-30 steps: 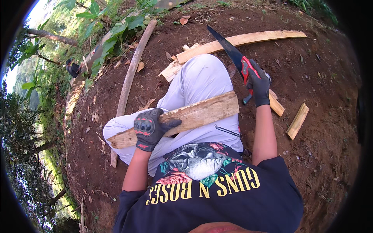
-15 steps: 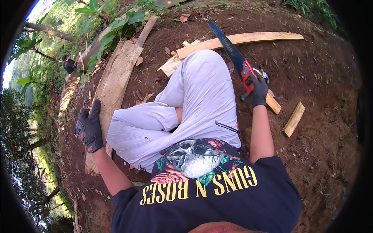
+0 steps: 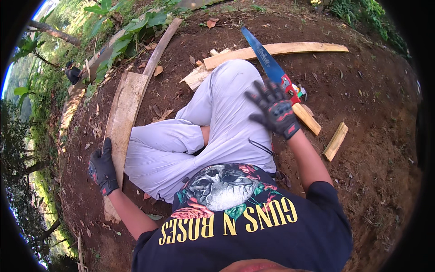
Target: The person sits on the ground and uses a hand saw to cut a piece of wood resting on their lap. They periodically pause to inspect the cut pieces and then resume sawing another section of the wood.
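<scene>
I sit cross-legged on bare earth in light grey trousers [image 3: 226, 118]. My left hand [image 3: 103, 167], in a black glove, lies flat against the left edge of a wide pale plank [image 3: 124, 109] that rests on the ground beside my left leg. My right hand [image 3: 274, 109], also gloved, is raised over my right thigh with its fingers spread and nothing in it. Just beyond it a hand saw [image 3: 267, 61] with a blue blade and red handle lies on the soil, its tip pointing away from me.
A long curved plank [image 3: 299, 47] lies across the ground behind the saw. Short wood offcuts [image 3: 335, 140] [image 3: 308, 119] sit to my right. A thin slat [image 3: 158, 50] and leafy plants [image 3: 136, 25] border the left; a distant person [image 3: 72, 73] is downslope.
The plank went from across my lap to the ground on my left, my left hand following it. My right hand let go of the saw handle and lifted with fingers spread.
</scene>
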Available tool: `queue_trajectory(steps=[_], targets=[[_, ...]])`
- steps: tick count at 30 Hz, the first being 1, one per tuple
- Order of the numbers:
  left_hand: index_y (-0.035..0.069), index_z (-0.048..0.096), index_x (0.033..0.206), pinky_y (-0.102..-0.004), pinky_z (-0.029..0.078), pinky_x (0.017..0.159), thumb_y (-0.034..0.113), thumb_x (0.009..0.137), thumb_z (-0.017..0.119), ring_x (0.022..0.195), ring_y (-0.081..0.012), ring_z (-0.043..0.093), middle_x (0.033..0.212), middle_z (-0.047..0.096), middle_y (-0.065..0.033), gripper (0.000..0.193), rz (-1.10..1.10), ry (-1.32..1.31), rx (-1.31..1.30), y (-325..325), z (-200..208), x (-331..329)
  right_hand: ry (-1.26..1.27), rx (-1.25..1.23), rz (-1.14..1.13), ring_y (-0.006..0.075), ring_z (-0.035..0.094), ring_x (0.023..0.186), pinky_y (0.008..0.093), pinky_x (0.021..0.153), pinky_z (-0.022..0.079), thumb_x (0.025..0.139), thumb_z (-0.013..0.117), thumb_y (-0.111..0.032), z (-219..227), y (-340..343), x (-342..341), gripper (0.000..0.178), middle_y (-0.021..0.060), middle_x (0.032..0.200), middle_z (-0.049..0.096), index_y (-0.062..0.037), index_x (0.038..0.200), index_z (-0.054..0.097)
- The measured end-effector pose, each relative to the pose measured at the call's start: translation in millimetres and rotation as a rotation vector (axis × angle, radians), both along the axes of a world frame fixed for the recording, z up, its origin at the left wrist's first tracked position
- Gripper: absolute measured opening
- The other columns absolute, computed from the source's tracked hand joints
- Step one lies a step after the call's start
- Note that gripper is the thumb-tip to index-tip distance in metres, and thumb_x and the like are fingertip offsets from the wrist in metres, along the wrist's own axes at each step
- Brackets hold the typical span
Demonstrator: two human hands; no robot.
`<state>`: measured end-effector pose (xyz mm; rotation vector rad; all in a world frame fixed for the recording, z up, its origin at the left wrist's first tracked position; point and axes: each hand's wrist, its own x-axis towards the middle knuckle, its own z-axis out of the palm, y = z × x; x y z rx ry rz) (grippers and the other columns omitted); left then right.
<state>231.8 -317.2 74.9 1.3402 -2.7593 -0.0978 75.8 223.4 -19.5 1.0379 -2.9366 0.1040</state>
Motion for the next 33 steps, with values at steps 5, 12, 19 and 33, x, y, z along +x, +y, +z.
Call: queue_trajectory(steps=[5,12,19,33], targets=[[-0.001,0.078,0.083,-0.0540,0.050,0.075,0.077,0.093,0.070,0.073,-0.0419,0.066,0.075,0.069,-0.0258,0.079,0.020,0.111,0.043,-10,-4,16,0.260,-0.352,-0.861,0.0475,0.047,0.153,0.0528,0.129,0.036,0.111,0.057,-0.056,-11,96,-68,0.073,0.0301,0.163,0.053,-0.0005,0.159,0.056],[-0.002,0.078,0.085,-0.0538,0.051,0.079,0.076,0.095,0.068,0.077,-0.0432,0.067,0.080,0.073,-0.0257,0.079,0.108,0.163,0.076,-35,0,33,-0.842,-0.395,0.321,0.0366,0.047,0.158,0.0491,0.133,0.032,0.107,0.053,-0.069,1,-210,46,0.078,0.0190,0.166,0.055,-0.0110,0.159,0.059],[-0.003,0.081,0.094,-0.0544,0.051,0.081,0.075,0.097,0.066,0.081,-0.0421,0.069,0.088,0.075,-0.0271,0.080,0.152,0.229,0.039,-53,5,51,-0.726,-0.437,0.956,0.0370,0.063,0.142,0.0492,0.121,0.048,0.102,0.069,-0.059,19,-293,118,0.069,0.0190,0.152,0.067,-0.0107,0.151,0.065],[-0.001,0.083,0.096,-0.0525,0.055,0.085,0.072,0.097,0.070,0.091,-0.0431,0.075,0.095,0.078,-0.0284,0.074,0.351,0.162,0.057,-69,-7,114,0.206,-0.124,-0.667,0.0437,0.067,0.133,0.0524,0.114,0.051,0.110,0.051,-0.055,98,-22,-199,0.064,0.0266,0.141,0.072,-0.0032,0.144,0.070]])
